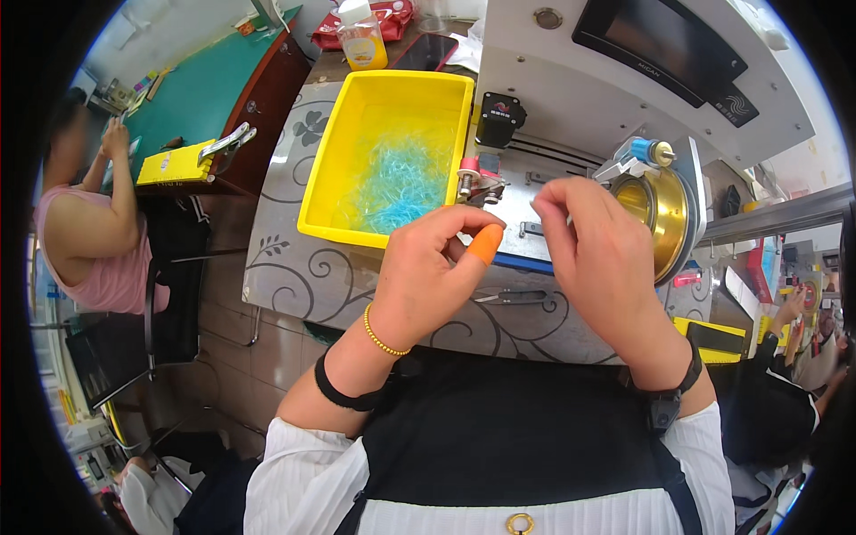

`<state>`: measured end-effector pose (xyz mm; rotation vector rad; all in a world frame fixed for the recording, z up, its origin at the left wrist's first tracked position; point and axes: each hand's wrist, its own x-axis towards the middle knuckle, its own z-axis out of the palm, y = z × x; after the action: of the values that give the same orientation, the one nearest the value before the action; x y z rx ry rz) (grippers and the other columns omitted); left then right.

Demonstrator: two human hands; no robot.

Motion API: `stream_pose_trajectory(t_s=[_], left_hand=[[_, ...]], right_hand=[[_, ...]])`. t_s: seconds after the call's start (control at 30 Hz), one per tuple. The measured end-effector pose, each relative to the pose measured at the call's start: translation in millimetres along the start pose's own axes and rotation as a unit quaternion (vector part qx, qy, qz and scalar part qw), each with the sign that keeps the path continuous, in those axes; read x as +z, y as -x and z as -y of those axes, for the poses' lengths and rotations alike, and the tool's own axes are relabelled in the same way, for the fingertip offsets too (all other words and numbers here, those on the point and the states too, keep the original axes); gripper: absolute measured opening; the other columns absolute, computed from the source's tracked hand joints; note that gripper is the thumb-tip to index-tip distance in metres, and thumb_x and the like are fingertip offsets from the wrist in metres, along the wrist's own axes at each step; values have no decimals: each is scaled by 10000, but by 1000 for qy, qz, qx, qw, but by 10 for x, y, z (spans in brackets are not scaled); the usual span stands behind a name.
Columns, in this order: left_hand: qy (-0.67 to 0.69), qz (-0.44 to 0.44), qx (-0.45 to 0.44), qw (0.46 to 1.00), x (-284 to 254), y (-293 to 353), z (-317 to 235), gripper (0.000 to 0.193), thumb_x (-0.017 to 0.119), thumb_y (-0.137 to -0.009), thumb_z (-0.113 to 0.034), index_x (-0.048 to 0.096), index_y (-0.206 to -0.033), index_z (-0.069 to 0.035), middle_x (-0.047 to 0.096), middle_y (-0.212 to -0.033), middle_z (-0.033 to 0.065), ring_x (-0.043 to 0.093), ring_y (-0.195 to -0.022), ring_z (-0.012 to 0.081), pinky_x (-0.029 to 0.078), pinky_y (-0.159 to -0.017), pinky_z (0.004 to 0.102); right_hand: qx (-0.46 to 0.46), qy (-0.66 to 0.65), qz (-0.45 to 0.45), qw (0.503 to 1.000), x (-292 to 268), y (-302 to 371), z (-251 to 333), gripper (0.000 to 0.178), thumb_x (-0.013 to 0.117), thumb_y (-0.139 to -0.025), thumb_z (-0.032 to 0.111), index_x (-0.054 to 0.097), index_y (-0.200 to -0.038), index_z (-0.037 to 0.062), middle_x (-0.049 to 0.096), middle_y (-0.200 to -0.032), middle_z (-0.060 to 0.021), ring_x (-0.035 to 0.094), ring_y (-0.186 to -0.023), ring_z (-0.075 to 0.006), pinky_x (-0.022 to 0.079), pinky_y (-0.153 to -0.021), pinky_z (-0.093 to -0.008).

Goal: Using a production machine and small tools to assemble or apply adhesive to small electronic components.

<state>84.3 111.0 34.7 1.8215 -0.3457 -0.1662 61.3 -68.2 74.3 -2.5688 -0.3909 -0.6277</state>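
Observation:
My left hand point(426, 272), its thumb covered by an orange finger cot point(486, 242), is closed in a pinch just below a small metal clamp point(480, 185) on the machine. Anything between those fingertips is too small to make out. To the right, my right hand point(602, 254) hangs over the machine's base with curled fingers and thumb together; what they hold, if anything, is hidden. Beside the left hand stands a yellow tray point(323, 169) with a heap of fine light-blue strands point(401, 183). A gold spool point(673, 214) sits on the machine beyond my right hand.
Small snips point(517, 296) lie on the patterned tabletop below my hands. Behind the tray are a bottle point(364, 49) and a phone point(428, 53). The white machine point(526, 71) carries a dark screen point(660, 45). A person point(94, 214) sits at a green desk point(201, 98), left.

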Motion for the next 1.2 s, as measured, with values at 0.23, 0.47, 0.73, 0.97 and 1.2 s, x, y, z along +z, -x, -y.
stream_pose_trajectory(t_s=[0.23,0.47,0.73,0.97,1.2], left_hand=[[33,52,33,998,83,81,13,107,666,-862,-65,683,-953,-12,653,-791,22,540,-597,44,433,-551,199],[28,105,55,993,216,129,54,111,675,-842,-61,682,-939,-8,658,-781,45,555,-594,72,447,-559,218],[18,136,71,988,348,107,-20,139,647,-861,-66,676,-982,-4,666,-767,55,586,-597,94,469,-573,228],[457,222,-217,833,544,-168,-34,382,453,-1016,-321,512,-1331,-112,599,-780,-17,440,-517,40,331,-479,181],[635,88,-204,740,794,-316,24,305,517,-1000,-293,549,-1251,-123,574,-780,-35,407,-515,26,314,-466,165]], right_hand=[[26,-27,-1,999,78,-136,-53,80,642,-852,73,568,-860,43,614,-726,-102,622,-643,-296,488,-551,-363],[45,-51,26,997,49,-153,-50,77,637,-855,93,575,-858,47,614,-700,-112,625,-634,-302,490,-554,-367],[49,51,36,997,8,-144,-19,77,640,-870,126,642,-896,54,642,-764,-88,605,-635,-250,477,-591,-338],[-51,221,-1,974,-674,-441,-286,188,635,-865,192,681,-789,26,655,-746,-93,565,-797,-283,455,-755,-379],[38,339,125,932,-849,-539,-477,212,657,-850,235,707,-831,30,670,-820,-94,568,-819,-284,438,-784,-395]])
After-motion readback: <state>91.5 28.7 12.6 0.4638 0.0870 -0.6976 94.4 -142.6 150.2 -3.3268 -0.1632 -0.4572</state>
